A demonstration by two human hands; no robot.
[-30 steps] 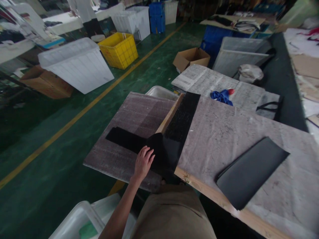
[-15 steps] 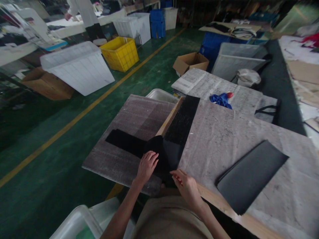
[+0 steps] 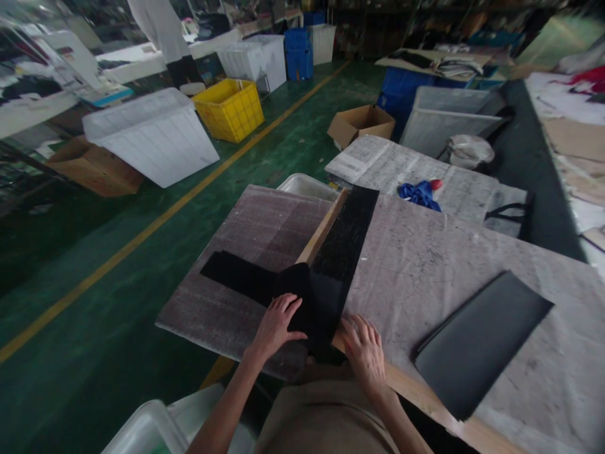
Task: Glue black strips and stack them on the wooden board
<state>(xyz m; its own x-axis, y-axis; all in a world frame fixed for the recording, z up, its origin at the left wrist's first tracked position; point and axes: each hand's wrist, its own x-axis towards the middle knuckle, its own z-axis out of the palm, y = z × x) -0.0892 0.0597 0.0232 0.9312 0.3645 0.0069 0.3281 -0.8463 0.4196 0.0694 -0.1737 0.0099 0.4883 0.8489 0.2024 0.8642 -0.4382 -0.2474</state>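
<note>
A long black strip of fabric (image 3: 347, 233) lies along the left edge of the grey-covered work table (image 3: 425, 265). Its near end folds over onto a second black piece (image 3: 236, 277) that stretches left across a lower brownish board (image 3: 255, 233). My left hand (image 3: 276, 325) lies on the near end of the black fabric, fingers spread and flat. My right hand (image 3: 363, 350) rests at the table's wooden front edge, fingers spread, touching the right side of the same fabric end.
A dark grey rectangular sheet (image 3: 482, 340) lies on the table to the right. A blue cloth (image 3: 418, 192) sits farther back. White bins (image 3: 151, 135), a yellow crate (image 3: 229, 110) and a cardboard box (image 3: 362, 123) stand on the green floor. A person in white (image 3: 163, 31) stands far left.
My right hand came into view and settled at the table's front edge beside the fabric. My left hand slid slightly right over the fabric end.
</note>
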